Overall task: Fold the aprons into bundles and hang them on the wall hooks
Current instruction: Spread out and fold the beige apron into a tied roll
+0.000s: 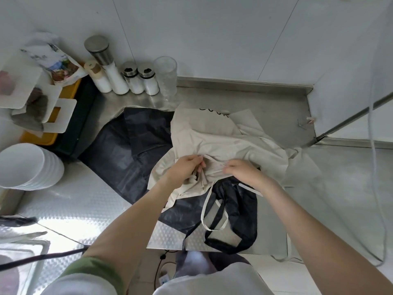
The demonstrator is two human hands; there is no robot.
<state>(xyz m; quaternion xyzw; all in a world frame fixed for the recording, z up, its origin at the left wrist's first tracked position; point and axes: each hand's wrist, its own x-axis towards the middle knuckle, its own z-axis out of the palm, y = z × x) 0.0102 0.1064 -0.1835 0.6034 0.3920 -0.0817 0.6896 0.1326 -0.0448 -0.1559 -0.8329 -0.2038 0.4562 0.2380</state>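
Note:
A beige apron [221,137] with black lettering lies crumpled on the steel counter [319,177]. Partly under it spreads a black apron [131,145], whose straps hang over the counter's front edge. My left hand [187,167] grips a bunched fold of the beige apron near its middle. My right hand [242,170] pinches a thin beige strap [212,161] that runs between both hands. More beige strap loops down over the black fabric below my hands. No wall hooks are in view.
Several salt and spice jars [129,78] and a clear tumbler [167,75] stand against the back wall. A stack of white bowls [27,167] sits at the left. A yellow tray [49,116] holds packets. A white cable [374,145] hangs at the right.

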